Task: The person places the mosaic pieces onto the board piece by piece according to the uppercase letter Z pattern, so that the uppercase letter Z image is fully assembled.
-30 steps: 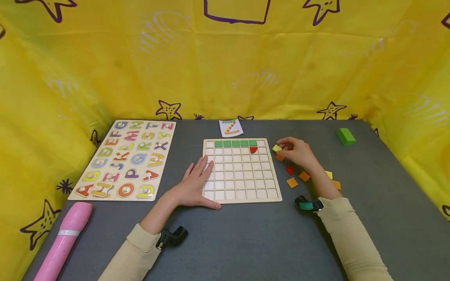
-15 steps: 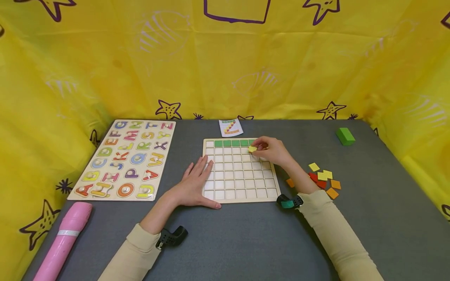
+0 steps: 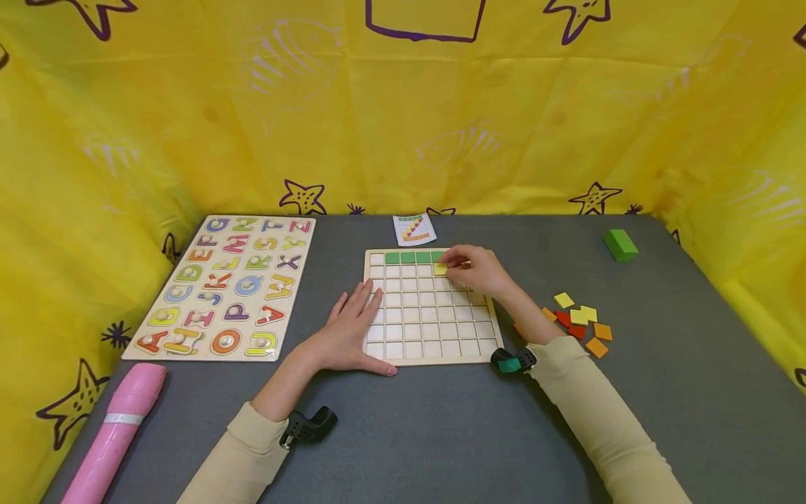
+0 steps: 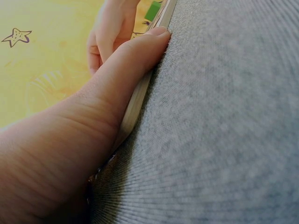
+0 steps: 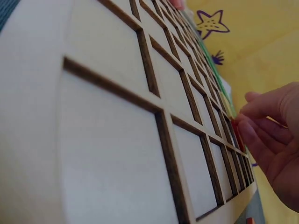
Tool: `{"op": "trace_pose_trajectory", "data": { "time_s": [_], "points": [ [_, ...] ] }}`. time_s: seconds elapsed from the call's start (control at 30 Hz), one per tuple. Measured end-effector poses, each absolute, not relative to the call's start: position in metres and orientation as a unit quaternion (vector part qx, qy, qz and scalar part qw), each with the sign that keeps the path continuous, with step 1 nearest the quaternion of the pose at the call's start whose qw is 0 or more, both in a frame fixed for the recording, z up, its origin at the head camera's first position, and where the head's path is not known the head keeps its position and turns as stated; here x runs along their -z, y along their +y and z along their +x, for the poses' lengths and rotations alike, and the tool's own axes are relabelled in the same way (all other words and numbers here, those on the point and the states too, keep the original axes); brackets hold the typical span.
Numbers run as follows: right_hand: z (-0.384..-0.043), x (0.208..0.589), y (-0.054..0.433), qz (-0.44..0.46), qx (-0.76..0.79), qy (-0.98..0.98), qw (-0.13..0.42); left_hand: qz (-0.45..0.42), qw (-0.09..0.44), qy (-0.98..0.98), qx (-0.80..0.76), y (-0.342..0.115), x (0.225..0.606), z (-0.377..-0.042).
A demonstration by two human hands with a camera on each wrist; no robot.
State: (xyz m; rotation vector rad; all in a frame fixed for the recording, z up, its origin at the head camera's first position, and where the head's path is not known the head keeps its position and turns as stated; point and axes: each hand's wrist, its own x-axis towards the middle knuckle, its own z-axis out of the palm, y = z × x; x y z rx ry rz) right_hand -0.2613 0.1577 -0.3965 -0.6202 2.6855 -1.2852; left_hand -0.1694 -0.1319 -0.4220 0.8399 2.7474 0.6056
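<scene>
A wooden grid board (image 3: 441, 361) lies at the middle of the table, with a row of green tiles (image 3: 408, 257) in its top row. My left hand (image 3: 352, 329) rests spread on the board's left edge, its thumb (image 4: 145, 49) along the near side. Over the upper right of the board, my right hand (image 3: 478, 271) pinches a yellow square tile (image 3: 440, 269) at its right side, in the second row under the green tiles. The right wrist view shows the fingertips at this tile, beside a red piece (image 5: 238, 135) mostly covered by the hand in the head view.
Loose yellow (image 3: 579, 316), red and orange tiles (image 3: 597, 347) lie right of the board. A pattern card (image 3: 413, 229) sits behind it, and a green block (image 3: 620, 246) stands far right. At left are an alphabet puzzle (image 3: 217, 294) and a pink microphone-shaped toy (image 3: 119, 427).
My right hand has carried the yellow tile left from beside the board to the second row, next to the red piece. My left hand has stayed in place.
</scene>
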Motion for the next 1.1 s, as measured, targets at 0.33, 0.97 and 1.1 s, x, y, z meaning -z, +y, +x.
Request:
{"op": "trace_pose_trajectory", "data": {
  "time_s": [0.33,0.97,1.1],
  "points": [
    [-0.255,0.394,0.192,-0.151,0.418,0.895,0.041,0.285,0.099,0.931,-0.207,-0.131,0.422,-0.169],
    [-0.21,0.387,0.286,-0.222,0.307,0.919,0.112,0.287,0.097,0.931,-0.201,-0.131,0.421,-0.168],
    [-0.207,0.388,0.289,-0.229,0.305,0.918,0.106,0.286,0.098,0.932,-0.202,-0.131,0.422,-0.169]
  ]
}}
